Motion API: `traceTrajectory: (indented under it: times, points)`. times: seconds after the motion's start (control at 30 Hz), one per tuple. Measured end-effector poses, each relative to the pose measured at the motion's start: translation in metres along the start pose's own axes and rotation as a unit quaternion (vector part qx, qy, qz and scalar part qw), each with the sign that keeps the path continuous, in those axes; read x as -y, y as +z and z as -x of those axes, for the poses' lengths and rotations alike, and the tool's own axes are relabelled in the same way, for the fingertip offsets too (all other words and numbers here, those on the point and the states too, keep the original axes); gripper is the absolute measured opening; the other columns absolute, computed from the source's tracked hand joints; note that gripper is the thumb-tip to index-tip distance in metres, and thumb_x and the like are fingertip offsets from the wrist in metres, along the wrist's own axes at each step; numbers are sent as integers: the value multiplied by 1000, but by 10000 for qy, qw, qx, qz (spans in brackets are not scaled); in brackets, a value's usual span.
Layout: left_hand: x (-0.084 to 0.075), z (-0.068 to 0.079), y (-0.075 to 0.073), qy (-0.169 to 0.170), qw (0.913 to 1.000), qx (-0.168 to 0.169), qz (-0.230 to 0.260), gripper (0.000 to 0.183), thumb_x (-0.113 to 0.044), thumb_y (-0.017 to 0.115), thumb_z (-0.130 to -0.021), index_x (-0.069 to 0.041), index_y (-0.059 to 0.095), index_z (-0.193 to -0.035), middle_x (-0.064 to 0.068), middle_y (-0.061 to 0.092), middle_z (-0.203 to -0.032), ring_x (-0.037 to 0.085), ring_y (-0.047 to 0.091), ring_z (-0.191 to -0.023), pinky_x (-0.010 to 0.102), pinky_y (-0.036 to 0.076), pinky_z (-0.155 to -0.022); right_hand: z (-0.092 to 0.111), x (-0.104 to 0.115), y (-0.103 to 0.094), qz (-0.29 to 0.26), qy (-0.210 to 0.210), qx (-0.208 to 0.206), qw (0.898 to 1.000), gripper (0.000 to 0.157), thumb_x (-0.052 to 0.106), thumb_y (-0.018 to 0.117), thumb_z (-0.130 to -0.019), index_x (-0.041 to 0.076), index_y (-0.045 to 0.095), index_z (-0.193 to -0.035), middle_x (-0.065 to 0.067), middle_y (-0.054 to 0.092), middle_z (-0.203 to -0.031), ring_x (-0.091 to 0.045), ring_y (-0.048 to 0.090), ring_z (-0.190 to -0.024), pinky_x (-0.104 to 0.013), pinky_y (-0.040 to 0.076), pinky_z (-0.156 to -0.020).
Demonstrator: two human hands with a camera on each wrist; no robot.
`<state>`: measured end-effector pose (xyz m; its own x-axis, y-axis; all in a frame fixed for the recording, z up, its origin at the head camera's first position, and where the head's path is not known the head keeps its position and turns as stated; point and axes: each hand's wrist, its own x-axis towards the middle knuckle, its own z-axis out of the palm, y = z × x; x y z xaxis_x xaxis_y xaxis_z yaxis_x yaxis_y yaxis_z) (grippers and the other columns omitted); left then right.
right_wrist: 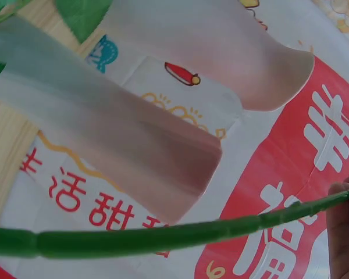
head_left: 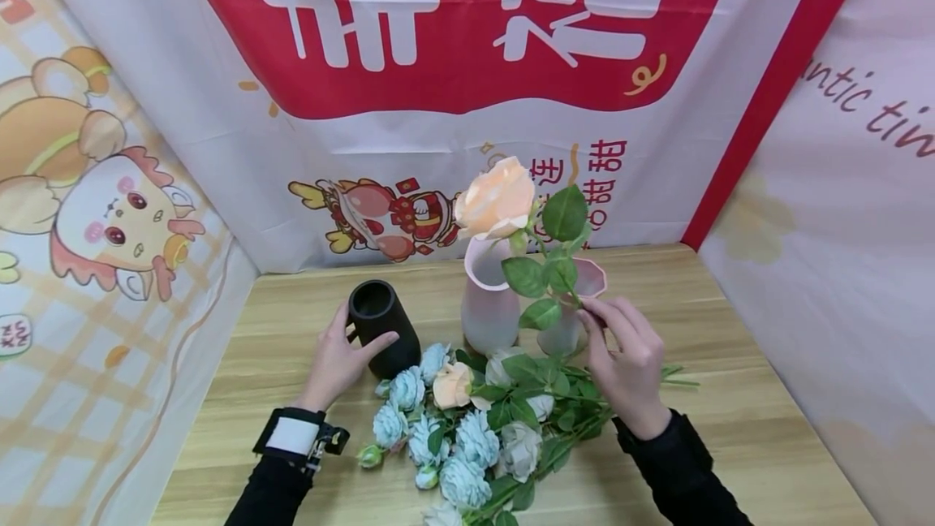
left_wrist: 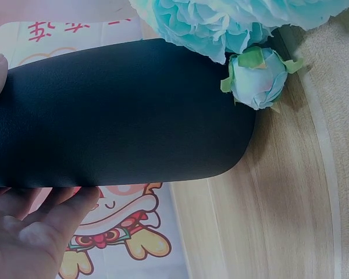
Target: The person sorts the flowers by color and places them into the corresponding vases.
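My left hand (head_left: pixel 336 365) grips a black vase (head_left: pixel 393 335) from its left side, thumb across the near face. Up close in the left wrist view, the fingers (left_wrist: pixel 70 212) curl against the dark wall (left_wrist: pixel 122 116). A peach artificial rose (head_left: pixel 498 200) with green leaves is raised over the table, its stem pinched between thumb and fingers of my right hand (head_left: pixel 626 360). The green stem (right_wrist: pixel 163 237) crosses the right wrist view. Behind the rose stand a tall pink-white vase (head_left: pixel 488 311) and a shorter faceted pink one (head_left: pixel 590 278).
Blue artificial flowers (head_left: pixel 475 438), a second peach rose (head_left: pixel 453 385) and pale white blooms (head_left: pixel 521 450) lie in a heap between the hands, stems toward the right. A printed cloth (head_left: pixel 409 136) hangs behind the wooden table (head_left: pixel 738 396).
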<state>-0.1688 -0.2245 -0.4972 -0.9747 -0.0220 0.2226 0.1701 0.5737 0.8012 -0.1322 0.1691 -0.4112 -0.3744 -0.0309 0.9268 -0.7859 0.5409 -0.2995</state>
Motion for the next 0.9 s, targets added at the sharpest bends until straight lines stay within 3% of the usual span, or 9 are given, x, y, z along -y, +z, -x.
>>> traceTrajectory:
  times: [0.37, 0.67, 0.77, 0.9]
  points:
    - [-1, 0, 0, -46, 10000, 15, -46, 89, -54, 78, -78, -21, 37, -149, 7, 46, -145, 33, 43, -132, 54, 44, -98, -22, 29, -4, -646, 513, 16, 9966, 30, -26, 68, -74, -13, 67, -102, -20, 64, -90, -25, 61, -80, -24, 50, -77]
    - [1, 0, 1, 50, 10000, -14, -19, 88, -53, 79, -78, -24, 37, -150, 6, 46, -145, 32, 44, -132, 53, 44, -98, -21, 27, -5, -981, 1081, 92, 9892, 28, -27, 67, -76, -13, 64, -99, -21, 64, -92, -22, 62, -82, -21, 53, -73]
    - [1, 1, 0, 75, 10000, -14, -3, 87, -52, 79, -79, -23, 37, -149, 5, 46, -144, 32, 44, -132, 53, 44, -98, -27, 34, -7, -1337, 1370, 155, 9814, 24, -27, 63, -80, -16, 60, -101, -23, 62, -92, -24, 63, -80, -22, 54, -71]
    - [1, 1, 0, 81, 10000, -19, -9, 87, -52, 79, -79, -22, 37, -149, 6, 46, -144, 32, 44, -132, 53, 44, -98, -25, 34, -7, -2123, 1889, 166, 9586, 22, -26, 56, -86, -19, 53, -108, -22, 60, -96, -24, 63, -86, -29, 55, -74]
